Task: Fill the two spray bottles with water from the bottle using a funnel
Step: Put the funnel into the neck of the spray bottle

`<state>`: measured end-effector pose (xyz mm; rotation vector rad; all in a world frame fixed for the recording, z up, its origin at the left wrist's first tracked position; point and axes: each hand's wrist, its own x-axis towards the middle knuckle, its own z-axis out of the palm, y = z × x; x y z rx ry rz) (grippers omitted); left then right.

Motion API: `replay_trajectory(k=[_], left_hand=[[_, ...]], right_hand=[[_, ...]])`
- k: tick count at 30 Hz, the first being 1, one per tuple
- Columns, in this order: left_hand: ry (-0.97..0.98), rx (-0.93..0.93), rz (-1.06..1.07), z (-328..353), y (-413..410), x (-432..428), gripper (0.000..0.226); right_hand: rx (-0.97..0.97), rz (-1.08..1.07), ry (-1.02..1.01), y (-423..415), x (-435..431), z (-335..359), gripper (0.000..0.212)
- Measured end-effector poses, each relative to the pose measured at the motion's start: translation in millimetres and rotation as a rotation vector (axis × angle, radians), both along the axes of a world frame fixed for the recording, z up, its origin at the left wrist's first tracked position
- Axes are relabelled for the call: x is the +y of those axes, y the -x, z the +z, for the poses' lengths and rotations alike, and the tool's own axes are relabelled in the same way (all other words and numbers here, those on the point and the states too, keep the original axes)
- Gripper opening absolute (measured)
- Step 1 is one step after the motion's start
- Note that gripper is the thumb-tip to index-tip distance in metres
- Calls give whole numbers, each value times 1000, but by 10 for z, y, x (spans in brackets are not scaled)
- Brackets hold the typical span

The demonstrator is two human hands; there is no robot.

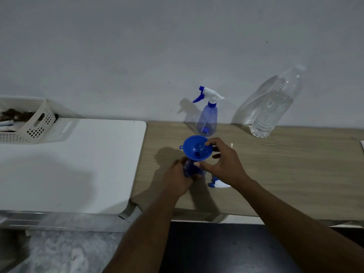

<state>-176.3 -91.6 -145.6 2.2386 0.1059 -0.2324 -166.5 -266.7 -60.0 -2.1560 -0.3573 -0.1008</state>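
Wooden surface [285, 174] set against a pale wall; white surface [69, 164] adjoining at the left, carrying a perforated basket [39, 123].

Item 1: open spray bottle [190, 170], blue, upright near the front edge, mostly hidden. Left hand [180, 175] wrapped round its body, fingers curled.

Item 2: funnel [197, 147], blue, mouth up, apparently seated in the neck of item 1. Right hand [224, 166] pinches its rim, forefinger at the far edge, thumb at the near edge.

Item 3: loose spray head [217, 183], lying on the wooden surface just beside the right wrist.

Item 4: second spray bottle [208, 117], head fitted, upright just behind the funnel, by the wall.

Item 5: water bottle [273, 107], clear, capped, partly full, standing at the wall.

Relation governing the next move, as judged: the water bottle lies beyond and to the right of the right hand, well apart, long axis upright. The right hand is the nearer. It would need to release the funnel, and the cap must come off before pouring. The left hand is placed to steady item 1.
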Motion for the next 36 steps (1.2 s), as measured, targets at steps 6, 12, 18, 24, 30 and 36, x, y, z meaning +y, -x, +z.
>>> replay_trajectory(k=[6,12,18,24,30,36], left_hand=[[-14,-27,40,44,47,-6,82],[14,5,49,93,56,-4,96],[70,7,65,-105,63,49,107],[-179,-114,197,98,735,-292,45],[-306,-232,-69,123,797,-1030,20],[-112,-383,-59,621,-1,-2168,29]], right_hand=[[42,29,12,11,-46,-15,74],[98,25,6,67,-175,-6,97],[137,-38,9,115,-427,-17,101],[88,-181,113,22,-867,-178,56],[-104,-246,186,-293,-1419,-33,23],[-355,-342,207,-1052,-1954,839,33]])
